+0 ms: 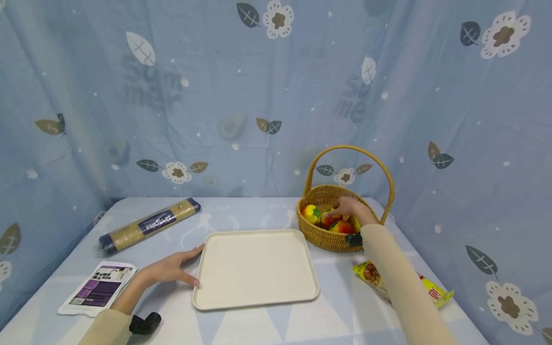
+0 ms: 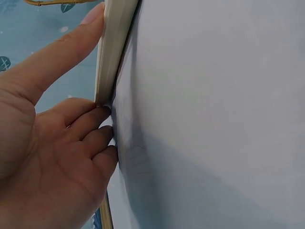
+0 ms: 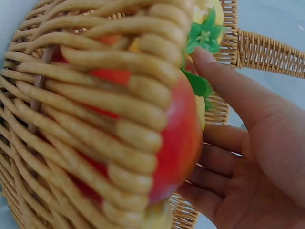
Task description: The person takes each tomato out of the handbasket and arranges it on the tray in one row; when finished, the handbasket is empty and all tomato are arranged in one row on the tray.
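Observation:
My left hand (image 1: 172, 268) rests at the left edge of a cream rectangular tray (image 1: 257, 270). In the left wrist view, its thumb (image 2: 71, 50) touches the tray's rim and the other fingers meet the tablecloth beside it. Inside a wicker basket (image 1: 326, 239), my right hand (image 1: 351, 207) reaches among several pieces of fruit. A red fruit (image 3: 178, 136) sits behind the basket rim in the right wrist view. The right thumb lies near a green leafy stem (image 3: 204, 36), with the fingers relaxed and partly hidden behind the fruit. No firm hold shows.
A long pack of dry noodles (image 1: 151, 225) lies at the back left. Nearer stands a flat white-and-purple packet (image 1: 98, 290), beside the left forearm. A yellow food packet (image 1: 435, 291) lies partly under the right forearm. The basket's tall handle (image 1: 349, 147) arches up before a blue curtain (image 1: 215, 96).

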Motion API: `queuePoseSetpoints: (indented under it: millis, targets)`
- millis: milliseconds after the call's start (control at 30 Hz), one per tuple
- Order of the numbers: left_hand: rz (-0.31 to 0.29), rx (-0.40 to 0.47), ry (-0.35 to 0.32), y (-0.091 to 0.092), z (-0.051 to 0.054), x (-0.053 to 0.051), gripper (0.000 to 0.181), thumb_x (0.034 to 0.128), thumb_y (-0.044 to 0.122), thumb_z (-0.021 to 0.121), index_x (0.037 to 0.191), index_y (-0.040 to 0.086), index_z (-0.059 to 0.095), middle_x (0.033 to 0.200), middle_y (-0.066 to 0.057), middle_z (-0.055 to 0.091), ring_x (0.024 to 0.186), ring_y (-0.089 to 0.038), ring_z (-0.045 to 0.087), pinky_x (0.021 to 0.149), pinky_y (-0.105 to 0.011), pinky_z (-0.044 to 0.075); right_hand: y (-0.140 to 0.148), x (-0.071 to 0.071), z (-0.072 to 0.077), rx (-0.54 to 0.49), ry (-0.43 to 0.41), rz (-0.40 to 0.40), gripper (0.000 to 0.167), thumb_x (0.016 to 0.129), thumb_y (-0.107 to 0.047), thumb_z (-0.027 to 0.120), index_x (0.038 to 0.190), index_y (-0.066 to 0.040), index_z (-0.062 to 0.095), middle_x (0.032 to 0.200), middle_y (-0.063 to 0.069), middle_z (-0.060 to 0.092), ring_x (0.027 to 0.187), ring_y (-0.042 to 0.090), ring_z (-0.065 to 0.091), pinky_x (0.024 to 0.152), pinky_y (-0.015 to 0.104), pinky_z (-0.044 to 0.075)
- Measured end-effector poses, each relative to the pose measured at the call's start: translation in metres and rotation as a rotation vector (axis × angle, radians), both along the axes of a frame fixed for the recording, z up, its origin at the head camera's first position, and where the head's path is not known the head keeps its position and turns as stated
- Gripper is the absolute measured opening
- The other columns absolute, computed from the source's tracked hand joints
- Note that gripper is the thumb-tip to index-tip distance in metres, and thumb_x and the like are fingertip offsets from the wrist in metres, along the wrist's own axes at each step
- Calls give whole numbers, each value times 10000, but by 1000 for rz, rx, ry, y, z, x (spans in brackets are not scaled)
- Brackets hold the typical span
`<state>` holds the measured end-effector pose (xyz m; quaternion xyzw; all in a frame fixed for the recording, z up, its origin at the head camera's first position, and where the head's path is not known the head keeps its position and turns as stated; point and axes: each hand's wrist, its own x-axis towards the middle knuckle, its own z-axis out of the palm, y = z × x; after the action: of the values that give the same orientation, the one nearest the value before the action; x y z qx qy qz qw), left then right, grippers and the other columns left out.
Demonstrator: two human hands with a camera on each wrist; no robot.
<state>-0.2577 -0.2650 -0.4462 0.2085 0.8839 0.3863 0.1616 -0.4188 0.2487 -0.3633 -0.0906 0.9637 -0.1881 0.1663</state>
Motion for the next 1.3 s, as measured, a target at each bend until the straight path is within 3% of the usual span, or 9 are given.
queuePoseSetpoints:
  millis: [100, 300, 433, 533, 600, 800, 933, 1167, 1300]
  targets:
    - [7, 4, -6, 0, -1, 0, 1059, 736, 255, 843, 1502, -59, 182, 1511, -345, 159, 1375, -527, 143, 1094, -641, 175, -1, -1, -2, -9, 16, -35, 465, 834, -397, 746, 613, -137, 431, 577, -11, 360, 548, 158, 368, 528, 275, 354]
    - [13, 9, -10, 0, 0, 0, 1060, 732, 249, 846, 1501, -61, 186, 1511, -345, 165, 1374, -528, 148, 1094, -640, 181, -2, 2, -3, -33, 39, -60, 443, 817, -373, 770, 653, -116, 448, 610, 1, 353, 588, 173, 373, 542, 290, 342]
    - [10, 8, -6, 0, 1, 1, 1062, 731, 255, 846, 1503, -56, 187, 1510, -348, 161, 1375, -530, 142, 1094, -646, 168, 0, 5, -3, -45, 80, -56, 370, 831, -351, 758, 949, -16, 654, 802, 81, 564, 741, 225, 525, 650, 340, 471]
    - [13, 7, -1, -2, 0, 1, 1063, 730, 253, 847, 1503, -56, 187, 1507, -351, 161, 1372, -534, 138, 1092, -652, 160, 1, 7, -3, -72, 109, -34, 515, 860, -320, 732, 1210, 42, 621, 1014, 180, 626, 861, 288, 576, 745, 410, 514]
    - [13, 5, 2, -2, -1, 1, 1065, 728, 254, 848, 1499, -64, 186, 1504, -355, 163, 1368, -540, 142, 1090, -654, 163, 1, 10, -3, -93, 118, -25, 545, 876, -302, 716, 1261, 61, 588, 1099, 220, 623, 917, 323, 588, 790, 440, 520]
    - [20, 10, -21, -2, -3, 1, 1081, 732, 292, 843, 1505, -52, 170, 1511, -343, 151, 1370, -537, 140, 1089, -652, 164, -1, 20, -3, -120, 171, -72, 655, 883, -291, 708, 1360, 93, 477, 1301, 274, 539, 1038, 366, 584, 893, 486, 502]
    - [15, 7, -26, -1, -3, 0, 1075, 741, 286, 838, 1504, -54, 163, 1512, -344, 144, 1368, -540, 135, 1085, -656, 172, -2, 24, -3, -122, 202, -84, 684, 887, -302, 704, 1380, 96, 447, 1320, 285, 518, 987, 345, 575, 904, 493, 492]
    - [38, 24, -48, 0, -3, 1, 1070, 730, 247, 848, 1508, -47, 174, 1512, -347, 149, 1372, -537, 136, 1088, -654, 175, -3, 27, -4, -158, 255, -116, 720, 871, -325, 722, 1397, 75, 437, 1367, 283, 483, 1207, 421, 487, 1009, 540, 415]
    - [39, 22, -49, 0, -1, 2, 1066, 735, 240, 845, 1509, -45, 171, 1510, -350, 150, 1370, -539, 140, 1086, -655, 179, -3, 29, -3, -169, 306, -115, 719, 870, -318, 725, 1402, 68, 434, 1375, 287, 474, 1230, 441, 465, 1017, 549, 404]
